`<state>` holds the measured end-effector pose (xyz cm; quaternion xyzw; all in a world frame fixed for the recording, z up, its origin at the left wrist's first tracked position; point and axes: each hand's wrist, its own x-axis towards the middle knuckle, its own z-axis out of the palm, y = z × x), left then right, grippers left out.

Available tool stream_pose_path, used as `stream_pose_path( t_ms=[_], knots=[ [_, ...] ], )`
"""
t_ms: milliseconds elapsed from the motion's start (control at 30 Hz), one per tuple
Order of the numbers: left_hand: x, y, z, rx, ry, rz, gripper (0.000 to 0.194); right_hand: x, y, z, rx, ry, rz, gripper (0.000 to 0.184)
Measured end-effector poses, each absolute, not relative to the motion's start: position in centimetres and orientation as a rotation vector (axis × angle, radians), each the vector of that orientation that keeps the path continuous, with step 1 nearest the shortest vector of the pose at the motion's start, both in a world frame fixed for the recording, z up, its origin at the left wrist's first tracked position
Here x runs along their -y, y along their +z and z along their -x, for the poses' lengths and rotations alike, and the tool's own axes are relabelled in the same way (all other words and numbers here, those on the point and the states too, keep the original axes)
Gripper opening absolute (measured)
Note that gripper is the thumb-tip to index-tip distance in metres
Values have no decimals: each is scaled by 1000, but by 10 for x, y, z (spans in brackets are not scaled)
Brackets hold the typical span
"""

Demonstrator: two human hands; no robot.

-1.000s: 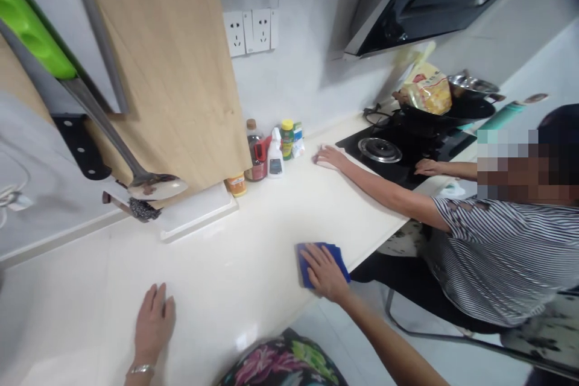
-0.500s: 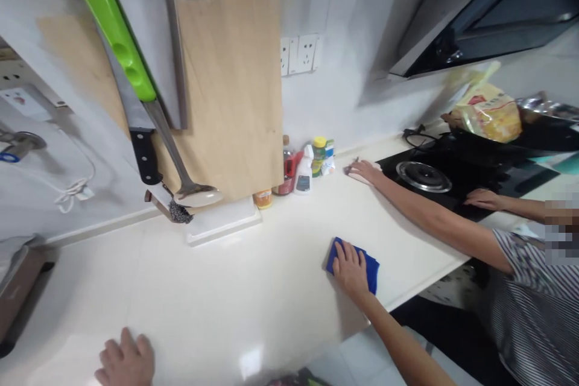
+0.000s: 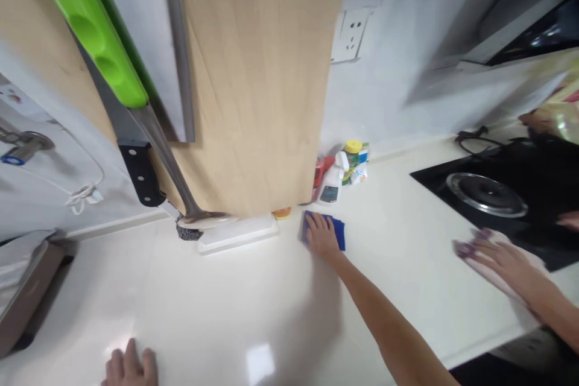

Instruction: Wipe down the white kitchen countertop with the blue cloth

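Open right hand [image 3: 322, 235] lay flat on folded blue cloth [image 3: 339, 234].
The cloth sat near the glossy white surface's [image 3: 226, 307] back edge; open left hand [image 3: 130, 365] rested well apart.

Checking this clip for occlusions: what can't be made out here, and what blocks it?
Head view:
The small orange-topped container: the wooden cutting board hides all but its top.
The blue cloth: the person's right hand covers most of it.
The person's left hand: the bottom edge cuts it off.
The packet at far right: the right edge cuts it off, and it is blurred.
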<state>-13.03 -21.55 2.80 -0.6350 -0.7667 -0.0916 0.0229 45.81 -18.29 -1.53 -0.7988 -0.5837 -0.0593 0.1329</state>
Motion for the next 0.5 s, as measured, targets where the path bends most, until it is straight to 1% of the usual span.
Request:
stream_pose_path(
  t_ms=[233, 400, 500],
  knots=[
    [214, 19, 136, 2422, -310, 1934, 80, 133, -15, -452, 1789, -116, 2195, 54],
    [214, 19, 135, 2474, -291, 1901, 79, 133, -15, -451, 1853, -89, 2147, 54],
    [216, 24, 130, 2502, -304, 1877, 75, 145, -20, -446, 1829, -120, 2132, 57]
  ],
)
